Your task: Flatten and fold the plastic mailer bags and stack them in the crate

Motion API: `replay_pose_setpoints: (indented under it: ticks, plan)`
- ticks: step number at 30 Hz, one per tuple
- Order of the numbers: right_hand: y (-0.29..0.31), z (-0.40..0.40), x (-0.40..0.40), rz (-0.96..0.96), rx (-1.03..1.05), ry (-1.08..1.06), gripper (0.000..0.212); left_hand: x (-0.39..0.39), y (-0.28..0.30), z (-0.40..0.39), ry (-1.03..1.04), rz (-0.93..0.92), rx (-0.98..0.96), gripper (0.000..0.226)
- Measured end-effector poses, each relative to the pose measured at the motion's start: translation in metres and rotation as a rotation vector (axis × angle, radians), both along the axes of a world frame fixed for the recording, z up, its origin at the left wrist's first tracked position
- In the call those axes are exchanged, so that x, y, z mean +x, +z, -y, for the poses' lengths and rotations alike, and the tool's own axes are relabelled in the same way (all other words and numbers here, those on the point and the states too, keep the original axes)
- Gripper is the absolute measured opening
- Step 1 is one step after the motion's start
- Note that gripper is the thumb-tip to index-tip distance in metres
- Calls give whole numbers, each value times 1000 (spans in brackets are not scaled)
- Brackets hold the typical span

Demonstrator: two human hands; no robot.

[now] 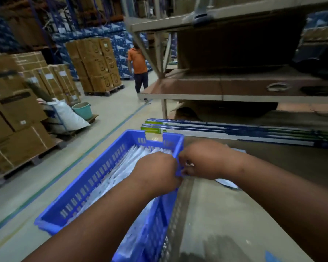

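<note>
A blue slotted plastic crate [95,178] stands on the floor, filled with a stack of whitish plastic mailer bags [125,167]. My left hand [155,171] reaches over the crate, fingers curled at its right rim. My right hand [203,159] meets it from the other side of that rim, fingers curled too. Both seem to pinch a small whitish piece between them at the rim; the blur hides exactly what. Another mailer bag [227,183] lies on the floor under my right forearm.
Metal shelving [235,95] rises on the right, with long flat boxes [235,129] on the floor beneath. Stacked cartons on pallets [23,114] line the left. A person in an orange shirt [138,63] stands in the aisle ahead. A green bucket [82,109] sits by a white sack.
</note>
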State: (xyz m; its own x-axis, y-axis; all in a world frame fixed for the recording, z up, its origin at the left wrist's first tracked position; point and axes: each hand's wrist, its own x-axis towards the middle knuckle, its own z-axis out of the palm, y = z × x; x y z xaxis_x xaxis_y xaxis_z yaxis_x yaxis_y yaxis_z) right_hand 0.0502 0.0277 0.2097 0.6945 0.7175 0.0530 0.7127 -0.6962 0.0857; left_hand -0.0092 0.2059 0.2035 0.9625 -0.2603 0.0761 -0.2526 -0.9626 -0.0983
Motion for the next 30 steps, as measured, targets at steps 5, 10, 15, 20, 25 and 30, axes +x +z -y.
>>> replay_pose_setpoints:
  ticks: [5,10,15,20,25,30]
  plan:
    - [-31,95,-9,-50,86,-209,32,24,-18,88,-71,-67,-13,37]
    - [-83,170,-12,-191,98,-328,30,59,-71,155,-87,-169,-47,41]
    - [-152,202,13,-198,122,-463,33,96,-124,176,-4,-281,-141,31]
    - [-195,191,63,-126,378,-553,42,116,-154,172,46,-322,-135,26]
    - [-224,166,117,-95,433,-735,46,120,-168,172,87,-368,-170,30]
    - [-235,169,121,-238,532,-744,25,114,-173,162,118,-312,-295,26]
